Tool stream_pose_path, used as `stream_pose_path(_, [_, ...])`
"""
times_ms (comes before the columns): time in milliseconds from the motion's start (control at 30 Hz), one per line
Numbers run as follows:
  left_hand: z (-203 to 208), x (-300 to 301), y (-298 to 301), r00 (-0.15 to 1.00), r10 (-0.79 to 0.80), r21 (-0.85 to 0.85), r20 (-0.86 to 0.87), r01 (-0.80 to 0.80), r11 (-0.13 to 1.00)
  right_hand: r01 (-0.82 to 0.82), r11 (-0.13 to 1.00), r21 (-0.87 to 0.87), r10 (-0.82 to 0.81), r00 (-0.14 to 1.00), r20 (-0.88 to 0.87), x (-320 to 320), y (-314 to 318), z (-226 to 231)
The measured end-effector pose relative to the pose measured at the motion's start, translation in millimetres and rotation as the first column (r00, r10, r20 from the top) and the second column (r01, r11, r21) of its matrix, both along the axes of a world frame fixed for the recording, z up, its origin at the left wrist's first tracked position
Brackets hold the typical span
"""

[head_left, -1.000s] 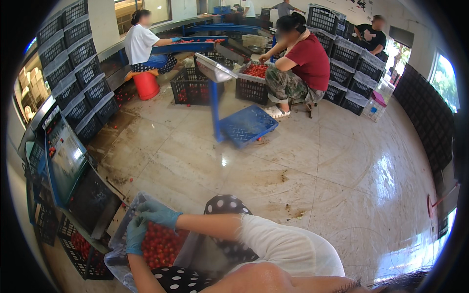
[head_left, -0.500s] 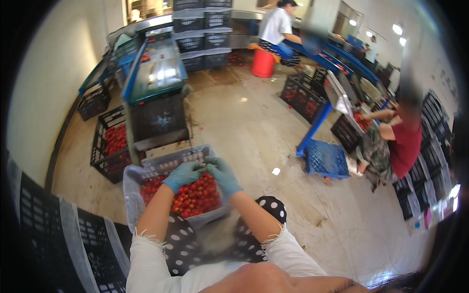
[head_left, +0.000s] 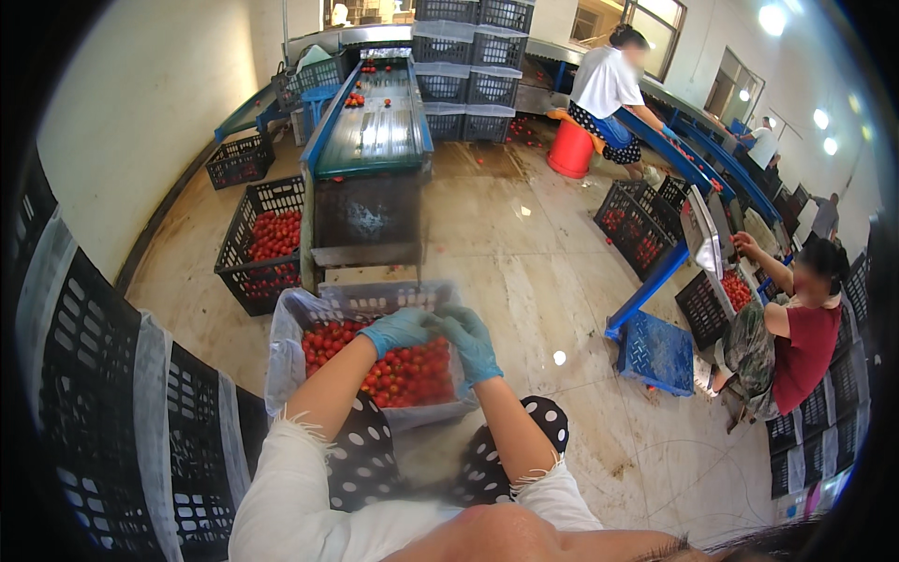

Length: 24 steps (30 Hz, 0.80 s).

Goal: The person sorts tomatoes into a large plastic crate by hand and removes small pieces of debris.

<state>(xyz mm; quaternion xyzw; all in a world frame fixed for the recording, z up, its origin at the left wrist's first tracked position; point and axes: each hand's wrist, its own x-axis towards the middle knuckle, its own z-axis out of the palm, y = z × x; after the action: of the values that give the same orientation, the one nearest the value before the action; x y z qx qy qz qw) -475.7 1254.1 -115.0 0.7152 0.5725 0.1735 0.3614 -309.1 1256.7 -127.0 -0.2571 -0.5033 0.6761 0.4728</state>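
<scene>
A crate lined with pale plastic (head_left: 286, 348) stands before my knees, filled with small red cherry tomatoes (head_left: 409, 382). Over its far half my left hand (head_left: 401, 330), in a light blue glove, is closed, its fingers meeting those of the other hand. My right hand (head_left: 472, 347), gloved alike, curls inward with its fingertips bent down. Whatever the fingers of either hand hold is hidden behind them. Both hands are just above the tomatoes.
Beyond the crate is a conveyor (head_left: 370, 140) carrying a few tomatoes. A black crate of tomatoes (head_left: 262, 281) stands left of it. Stacked black crates (head_left: 98, 337) line my left side. At right are a blue platform scale (head_left: 655, 351) and a seated person (head_left: 805, 347); another person (head_left: 607, 82) sits farther back.
The whole view has shifted, so the scene sits farther right. My hands stay together over the crate. The person in red at right has raised an arm toward the scale.
</scene>
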Motion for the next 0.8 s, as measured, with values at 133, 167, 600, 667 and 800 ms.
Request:
stream_pose_path(133, [8.5, 2.7, -4.7, 0.999, 0.016, -0.039, -0.032, -0.017, 0.999, 0.001, 1.0, 0.025, -0.001, 1.0, 0.009, -2.6, 4.4, -11.9])
stream_pose_path(167, [8.7, 2.8, -4.9, 1.0, 0.017, -0.05, -0.025, -0.018, 0.999, 0.001, 0.999, 0.032, -0.001, 1.0, 0.003, -3.6, 5.9, -15.0])
stream_pose_path(600, [-14.3, 1.5, 3.4, 0.961, 0.015, -0.093, 0.275, 0.011, 0.996, 0.031, 0.997, 0.073, -0.036, 0.997, 0.066, -2.3, 1.9, -1.4])
stream_pose_path(667, [-21.4, 3.1, 7.2, 0.955, -0.006, -0.073, 0.298, 0.029, 0.997, 0.032, 0.996, 0.078, -0.037, 0.997, 0.062, -0.2, 3.8, -4.2])
stream_pose_path(800, [-30.5, -2.9, 10.1, 0.957, 0.007, -0.077, 0.292, 0.017, 0.997, -0.027, 0.997, 0.075, 0.02, 0.996, 0.084, -0.1, 4.2, -3.2])
